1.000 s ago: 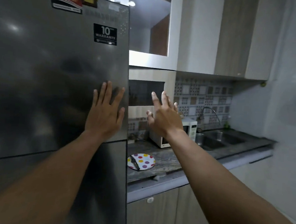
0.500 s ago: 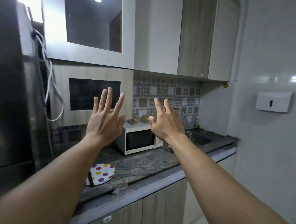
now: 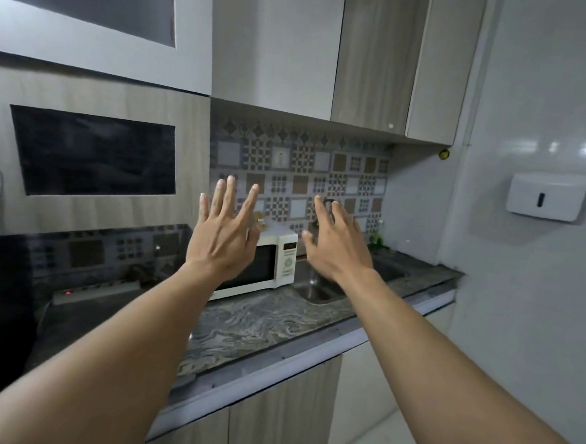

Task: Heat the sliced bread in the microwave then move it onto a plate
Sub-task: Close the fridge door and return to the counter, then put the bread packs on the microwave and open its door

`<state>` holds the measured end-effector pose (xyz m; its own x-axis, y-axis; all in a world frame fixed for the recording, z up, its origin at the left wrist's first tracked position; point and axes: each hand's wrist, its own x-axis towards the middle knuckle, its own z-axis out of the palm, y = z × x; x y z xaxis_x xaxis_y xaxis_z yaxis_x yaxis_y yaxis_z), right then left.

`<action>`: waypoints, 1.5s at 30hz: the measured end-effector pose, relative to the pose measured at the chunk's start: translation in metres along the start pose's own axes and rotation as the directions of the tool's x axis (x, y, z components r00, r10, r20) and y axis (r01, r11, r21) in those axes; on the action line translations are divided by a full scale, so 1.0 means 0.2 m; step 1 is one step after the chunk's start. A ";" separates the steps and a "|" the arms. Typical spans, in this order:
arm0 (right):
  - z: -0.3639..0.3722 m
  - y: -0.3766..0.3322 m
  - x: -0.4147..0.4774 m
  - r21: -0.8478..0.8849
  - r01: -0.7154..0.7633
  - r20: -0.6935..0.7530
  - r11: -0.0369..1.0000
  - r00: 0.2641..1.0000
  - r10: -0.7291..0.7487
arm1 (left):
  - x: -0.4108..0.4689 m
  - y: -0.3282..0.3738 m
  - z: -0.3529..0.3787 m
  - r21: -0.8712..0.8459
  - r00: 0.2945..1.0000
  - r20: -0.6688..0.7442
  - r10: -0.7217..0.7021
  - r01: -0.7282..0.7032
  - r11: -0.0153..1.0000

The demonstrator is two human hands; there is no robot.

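Note:
A white microwave (image 3: 277,260) with a dark door stands shut on the marbled counter (image 3: 261,326), against the patterned tile wall. My left hand (image 3: 224,233) is raised in front of its left part, fingers spread, holding nothing. To the right of the microwave, my right hand (image 3: 334,245) is held up over the sink, also spread and empty. Neither hand touches the microwave. No bread and no plate show in this view; my left forearm covers the near left part of the counter.
A steel sink (image 3: 318,292) with a tap sits right of the microwave. A white power strip (image 3: 95,292) lies at the back left of the counter. Upper cabinets (image 3: 374,55) hang overhead. A white dispenser (image 3: 547,196) is on the right wall.
The view has swung right, away from the fridge, and closer to the counter. The spotted plate has dropped out of sight. Both hands stay raised and spread in front of me.

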<state>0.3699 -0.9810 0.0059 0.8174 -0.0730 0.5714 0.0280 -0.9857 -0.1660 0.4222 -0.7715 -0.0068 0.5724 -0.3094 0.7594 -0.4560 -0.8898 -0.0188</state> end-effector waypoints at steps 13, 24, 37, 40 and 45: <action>0.64 0.53 0.84 -0.019 0.063 0.051 0.998 0.997 -0.062 | 0.60 -0.02 1.00 0.011 0.994 0.069 -0.083 0.083 0.996; 1.26 0.93 1.53 0.073 0.111 0.100 0.991 0.988 -0.118 | 1.01 -0.08 1.76 0.120 0.972 0.131 -0.196 0.181 0.976; 2.09 1.20 2.28 0.238 0.287 0.224 0.928 0.913 -0.340 | 1.28 -0.20 2.59 0.257 0.885 0.204 -0.418 0.364 0.895; 2.24 1.20 2.35 0.254 0.314 0.275 0.915 0.883 -0.380 | 1.29 -0.22 2.71 0.285 0.881 0.215 -0.423 0.357 0.889; 2.45 1.17 2.46 0.286 0.374 0.335 0.882 0.824 -0.458 | 1.29 -0.25 2.94 0.173 0.861 0.259 -0.437 0.404 0.898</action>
<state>1.0610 -1.1738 -0.1451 0.8531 0.4419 0.2773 0.4951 -0.8534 -0.1630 0.9935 -1.0033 -0.1918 0.8690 0.0356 0.4934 -0.0607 -0.9822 0.1776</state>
